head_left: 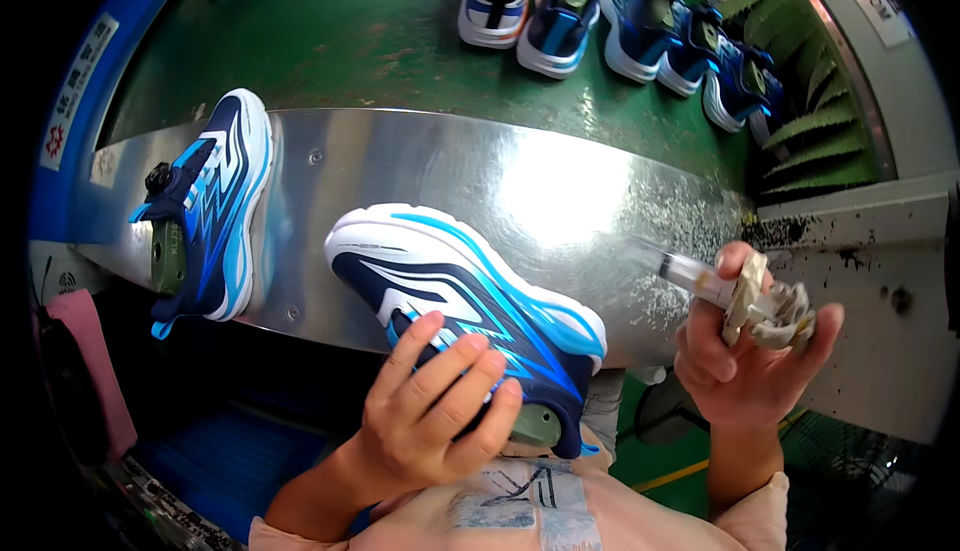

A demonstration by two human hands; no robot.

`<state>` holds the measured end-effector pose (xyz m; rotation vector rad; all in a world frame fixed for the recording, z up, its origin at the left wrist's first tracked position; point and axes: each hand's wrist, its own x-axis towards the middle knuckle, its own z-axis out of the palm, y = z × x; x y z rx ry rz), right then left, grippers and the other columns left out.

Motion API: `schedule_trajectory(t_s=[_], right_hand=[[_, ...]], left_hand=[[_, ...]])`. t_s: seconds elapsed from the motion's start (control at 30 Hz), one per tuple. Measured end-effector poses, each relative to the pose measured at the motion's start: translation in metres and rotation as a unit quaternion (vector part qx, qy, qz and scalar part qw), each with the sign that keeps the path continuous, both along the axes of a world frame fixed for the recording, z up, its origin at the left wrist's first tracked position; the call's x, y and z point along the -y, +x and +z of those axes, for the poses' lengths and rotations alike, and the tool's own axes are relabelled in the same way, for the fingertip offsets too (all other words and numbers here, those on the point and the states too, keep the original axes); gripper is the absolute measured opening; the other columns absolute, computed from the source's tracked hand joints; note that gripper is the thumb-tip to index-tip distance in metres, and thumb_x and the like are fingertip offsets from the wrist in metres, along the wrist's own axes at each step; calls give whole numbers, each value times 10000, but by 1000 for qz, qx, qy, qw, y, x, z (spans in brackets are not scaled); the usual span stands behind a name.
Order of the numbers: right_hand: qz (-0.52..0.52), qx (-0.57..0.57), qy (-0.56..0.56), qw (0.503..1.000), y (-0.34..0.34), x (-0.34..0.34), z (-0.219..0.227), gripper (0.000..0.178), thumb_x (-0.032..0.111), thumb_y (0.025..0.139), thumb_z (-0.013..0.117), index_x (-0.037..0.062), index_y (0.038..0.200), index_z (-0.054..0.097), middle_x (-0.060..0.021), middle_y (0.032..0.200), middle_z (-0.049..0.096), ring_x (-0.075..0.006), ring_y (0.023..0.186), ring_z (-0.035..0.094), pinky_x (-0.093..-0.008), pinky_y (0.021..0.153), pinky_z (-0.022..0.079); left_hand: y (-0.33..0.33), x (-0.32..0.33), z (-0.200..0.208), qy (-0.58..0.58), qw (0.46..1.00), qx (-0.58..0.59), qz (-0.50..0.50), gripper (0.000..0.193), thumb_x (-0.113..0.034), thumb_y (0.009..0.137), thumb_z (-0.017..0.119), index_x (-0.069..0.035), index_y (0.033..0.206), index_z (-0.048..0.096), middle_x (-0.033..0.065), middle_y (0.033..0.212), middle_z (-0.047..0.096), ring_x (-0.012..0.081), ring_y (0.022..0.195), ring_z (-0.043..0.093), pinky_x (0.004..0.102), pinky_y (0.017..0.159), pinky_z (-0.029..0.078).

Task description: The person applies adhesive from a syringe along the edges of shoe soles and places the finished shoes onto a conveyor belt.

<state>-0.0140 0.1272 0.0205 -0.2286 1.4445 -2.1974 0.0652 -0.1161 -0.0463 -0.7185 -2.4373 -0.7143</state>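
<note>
My left hand (430,411) is closed over the upper of a navy, white and light-blue running shoe (545,346). The shoe lies on its side at the front of the metal ledge, sole turned away from me, toe to the left and heel to the right. A green shoe last (537,427) shows inside its collar. Off to the right, my right hand (745,376) grips a clear syringe (695,276) whose rear end is wrapped in crumpled off-white material. The syringe's tip points left over the ledge, apart from the shoe, and looks blurred.
A matching shoe (230,221) with a dial and a green last lies at the ledge's left end. Beyond the metal ledge (400,156), several shoes stand on a green conveyor surface (330,41). Green hanging strips (820,121) edge the far right. A pink cloth (90,371) hangs at left.
</note>
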Motion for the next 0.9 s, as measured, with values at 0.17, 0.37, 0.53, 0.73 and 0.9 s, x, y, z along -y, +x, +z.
schedule_trajectory(t_s=[0.17, 0.37, 0.53, 0.73, 0.9], right_hand=[[159, 112, -81, 977, -41, 76, 19, 870, 802, 822, 258, 36, 1222, 360, -43, 591, 456, -121, 457, 380, -244, 432, 335], [185, 177, -27, 966, -56, 127, 14, 909, 805, 827, 189, 5, 1220, 371, -55, 588, 440, -122, 461, 376, -232, 423, 338], [216, 182, 10, 959, -63, 142, 6, 904, 802, 829, 181, 9, 1215, 379, -56, 594, 430, -107, 461, 363, -216, 414, 328], [232, 175, 76, 954, -71, 154, 8, 920, 814, 816, 243, -15, 1190, 380, -51, 575, 441, -90, 441, 372, -206, 392, 316], [223, 75, 251, 939, -63, 163, 26, 951, 845, 763, 356, -28, 1141, 393, -35, 540, 454, -68, 416, 381, -190, 367, 287]], left_hand=[[7, 3, -5, 29, 999, 4, -23, 167, -99, 832, 613, -113, 995, 584, 76, 1042, 598, 252, 1025, 590, 516, 903, 504], [9, 8, -11, 38, 999, -11, -25, 144, -133, 831, 615, -117, 973, 593, 38, 1042, 604, 212, 1047, 581, 481, 932, 499], [12, 11, -14, 45, 998, -1, -34, 165, -172, 836, 612, -120, 990, 582, 17, 1045, 599, 205, 1093, 556, 481, 961, 485], [11, 12, -18, 44, 998, -14, -36, 159, -189, 840, 604, -128, 985, 579, 8, 1041, 599, 189, 1100, 553, 471, 971, 479], [12, 14, -19, 38, 999, -13, -29, 158, -186, 835, 606, -130, 980, 580, 7, 1037, 599, 184, 1094, 559, 465, 961, 485]])
